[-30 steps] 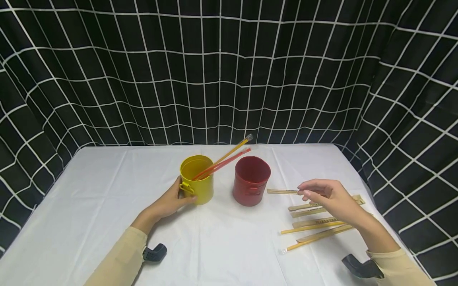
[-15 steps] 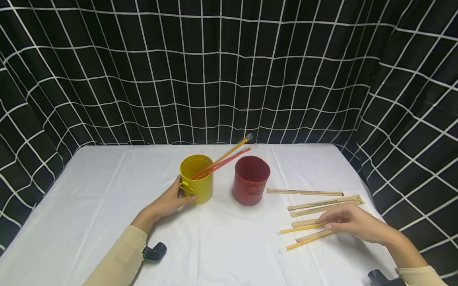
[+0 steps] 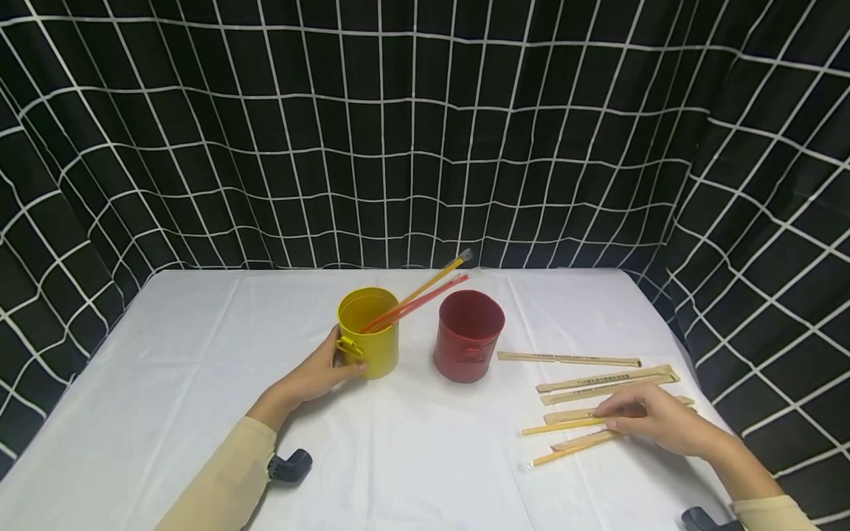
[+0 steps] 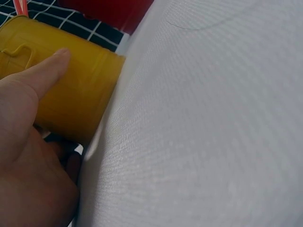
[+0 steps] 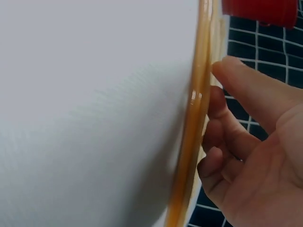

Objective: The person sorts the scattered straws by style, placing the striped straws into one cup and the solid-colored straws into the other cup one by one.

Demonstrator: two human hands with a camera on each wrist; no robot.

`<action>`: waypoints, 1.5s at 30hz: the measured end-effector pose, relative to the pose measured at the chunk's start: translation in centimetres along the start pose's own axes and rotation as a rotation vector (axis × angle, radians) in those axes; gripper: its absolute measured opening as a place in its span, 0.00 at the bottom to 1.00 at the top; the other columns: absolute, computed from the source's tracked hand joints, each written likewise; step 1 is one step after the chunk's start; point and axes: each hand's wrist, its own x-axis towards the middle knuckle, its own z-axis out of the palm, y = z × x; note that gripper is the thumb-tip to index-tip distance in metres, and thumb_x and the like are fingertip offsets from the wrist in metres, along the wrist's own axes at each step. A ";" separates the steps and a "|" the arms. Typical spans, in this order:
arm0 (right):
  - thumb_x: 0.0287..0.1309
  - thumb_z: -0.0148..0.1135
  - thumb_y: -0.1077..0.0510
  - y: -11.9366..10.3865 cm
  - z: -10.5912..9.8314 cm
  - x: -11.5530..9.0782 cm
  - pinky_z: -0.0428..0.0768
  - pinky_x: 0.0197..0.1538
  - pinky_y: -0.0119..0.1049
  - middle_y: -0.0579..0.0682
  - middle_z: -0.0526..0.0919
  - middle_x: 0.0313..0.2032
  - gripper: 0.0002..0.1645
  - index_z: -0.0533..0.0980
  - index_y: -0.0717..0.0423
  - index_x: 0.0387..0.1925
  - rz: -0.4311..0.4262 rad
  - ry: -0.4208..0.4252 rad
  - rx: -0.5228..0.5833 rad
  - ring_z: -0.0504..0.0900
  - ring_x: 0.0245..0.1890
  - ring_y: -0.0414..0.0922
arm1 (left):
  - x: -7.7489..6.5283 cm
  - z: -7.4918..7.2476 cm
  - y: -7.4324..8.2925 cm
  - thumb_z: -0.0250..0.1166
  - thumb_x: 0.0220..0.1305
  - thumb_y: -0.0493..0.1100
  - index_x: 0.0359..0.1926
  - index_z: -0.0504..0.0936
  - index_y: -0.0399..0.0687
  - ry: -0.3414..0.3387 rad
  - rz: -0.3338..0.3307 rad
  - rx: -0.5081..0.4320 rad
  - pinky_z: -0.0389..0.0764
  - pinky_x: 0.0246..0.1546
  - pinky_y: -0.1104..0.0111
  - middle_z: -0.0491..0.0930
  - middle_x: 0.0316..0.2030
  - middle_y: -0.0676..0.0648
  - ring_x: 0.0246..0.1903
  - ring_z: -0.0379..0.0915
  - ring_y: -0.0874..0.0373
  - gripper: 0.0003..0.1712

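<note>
White-clothed table (image 3: 412, 450) carries all items. Left hand (image 3: 317, 375) grips the yellow metal cup (image 3: 369, 333), fingers curled round its side. Right hand (image 3: 657, 422) rests among the loose sticks at the table's right, fingers pinching a wrapped yellow straw (image 3: 564, 425). Recommended: pinch near mid-length and lift level, clear of neighbouring sticks.

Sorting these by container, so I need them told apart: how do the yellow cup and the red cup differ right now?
The yellow cup holds orange and red straws leaning out; the red cup shows none. The left hand holds the yellow cup; nothing touches the red cup. The yellow cup stands left of the red cup. Both stand upright on the white table and look similar in shape.
</note>
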 end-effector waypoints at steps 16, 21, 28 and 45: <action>0.50 0.73 0.66 -0.4 0.3 1.2 0.70 0.24 0.29 0.46 0.85 0.28 0.07 0.86 0.60 0.34 0.095 -0.026 -0.027 0.68 0.25 0.29 | 0.3 -0.3 -0.4 0.68 0.65 0.57 0.82 0.37 0.54 0.005 0.022 -0.007 0.35 0.80 0.41 0.41 0.82 0.45 0.82 0.31 0.45 0.59; 0.52 0.72 0.64 -0.3 0.2 1.7 0.70 0.24 0.28 0.37 0.77 0.23 0.05 0.85 0.57 0.33 0.126 -0.038 -0.042 0.66 0.23 0.28 | 0.3 -0.3 -0.3 0.68 0.65 0.57 0.82 0.37 0.55 0.005 0.017 -0.012 0.34 0.80 0.41 0.40 0.82 0.45 0.82 0.31 0.45 0.59; 0.51 0.74 0.62 -0.4 0.4 1.4 0.74 0.31 0.27 0.40 0.84 0.28 0.06 0.85 0.51 0.32 0.093 -0.022 -0.068 0.72 0.29 0.27 | 0.2 -0.2 -0.1 0.68 0.66 0.55 0.82 0.37 0.54 -0.006 0.010 -0.026 0.34 0.80 0.41 0.40 0.82 0.44 0.82 0.30 0.44 0.58; 0.53 0.71 0.69 -6.0 -1.8 3.4 0.71 0.25 0.29 0.39 0.81 0.29 0.10 0.84 0.51 0.33 0.036 0.205 -0.072 0.71 0.27 0.34 | 0.1 0.0 0.0 0.69 0.64 0.57 0.82 0.38 0.55 -0.005 0.010 -0.028 0.34 0.79 0.41 0.41 0.82 0.46 0.82 0.31 0.45 0.59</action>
